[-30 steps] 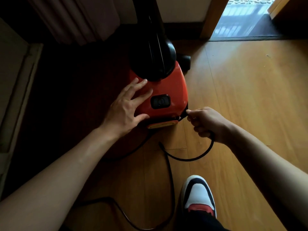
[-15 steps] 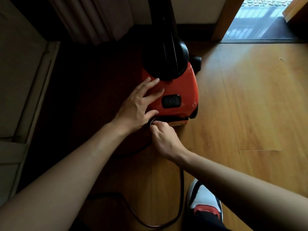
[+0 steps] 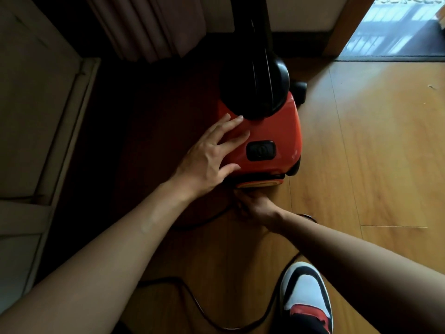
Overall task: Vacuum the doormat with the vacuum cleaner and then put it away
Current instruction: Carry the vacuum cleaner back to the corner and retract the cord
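Note:
A red vacuum cleaner [image 3: 274, 131] with a black top and hose stands on the wooden floor by the curtain. My left hand [image 3: 212, 155] rests flat on its red body, fingers spread. My right hand [image 3: 255, 206] is low at the vacuum's rear edge, under the orange strip, with fingers curled round the black power cord [image 3: 204, 307]. The cord loops across the floor towards me. No doormat shows clearly; a dark strip [image 3: 414, 53] lies at the doorway, top right.
A brown curtain [image 3: 149, 25] hangs behind the vacuum. Pale panelled furniture [image 3: 36, 116] fills the left side. My white, black and red shoe [image 3: 305, 297] stands on the floor at the bottom. Wooden floor [image 3: 385, 153] stretches to the right.
My right hand has moved with the cord from the vacuum's right rear corner leftward and down under its rear edge. The loose cord loop has shrunk. My left hand has stayed on the body.

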The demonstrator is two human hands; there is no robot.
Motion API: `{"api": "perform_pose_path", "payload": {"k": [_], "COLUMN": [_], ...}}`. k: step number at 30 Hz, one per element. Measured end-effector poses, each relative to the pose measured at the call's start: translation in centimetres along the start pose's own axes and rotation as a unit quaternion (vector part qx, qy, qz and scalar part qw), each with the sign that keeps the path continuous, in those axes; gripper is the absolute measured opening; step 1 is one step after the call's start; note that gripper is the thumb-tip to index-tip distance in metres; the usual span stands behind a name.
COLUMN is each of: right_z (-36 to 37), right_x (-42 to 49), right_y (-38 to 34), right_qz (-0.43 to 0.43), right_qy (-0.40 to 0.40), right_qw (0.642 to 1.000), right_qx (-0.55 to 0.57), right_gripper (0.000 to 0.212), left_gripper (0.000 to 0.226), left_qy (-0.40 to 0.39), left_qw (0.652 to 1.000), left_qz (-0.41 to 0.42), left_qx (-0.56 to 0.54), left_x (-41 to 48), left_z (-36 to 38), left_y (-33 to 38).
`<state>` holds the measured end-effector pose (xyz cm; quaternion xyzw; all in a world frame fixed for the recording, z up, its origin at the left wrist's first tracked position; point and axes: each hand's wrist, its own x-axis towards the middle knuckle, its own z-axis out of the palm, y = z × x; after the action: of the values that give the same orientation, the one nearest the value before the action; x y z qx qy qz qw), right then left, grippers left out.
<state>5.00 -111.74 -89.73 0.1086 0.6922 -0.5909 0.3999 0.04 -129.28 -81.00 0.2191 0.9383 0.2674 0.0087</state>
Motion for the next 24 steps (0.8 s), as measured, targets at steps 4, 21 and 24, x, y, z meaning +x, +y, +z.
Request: {"api": "perform_pose_path", "payload": {"k": [4,21,24], "right_z": [-4.2,-12.1,-11.2], "right_x": [-0.6,-5.4,-6.4], "right_y": [0.2,-2.9,-3.8], "right_qz": [0.012,0.006,-0.034], "right_qy": [0.014,0.047,0.048], "right_qw": [0.998,0.998,0.997], "right_qx": [-0.057,-0.035,-0.041], "right_gripper": [0.026,0.033,0.036], "left_gripper": [0.073,0.072,0.071], "left_qy": [0.005,0.013,0.013], "left_qw": [1.000,1.000,1.000], "left_qz": [0.010,0.012,0.010], "left_qx": [0.003,0.004,0.011], "left_x": [0.1,0.1,0.1], "left_z": [0.1,0.2,0.2], "left_y": [-0.2,-0.3,-0.1]}}
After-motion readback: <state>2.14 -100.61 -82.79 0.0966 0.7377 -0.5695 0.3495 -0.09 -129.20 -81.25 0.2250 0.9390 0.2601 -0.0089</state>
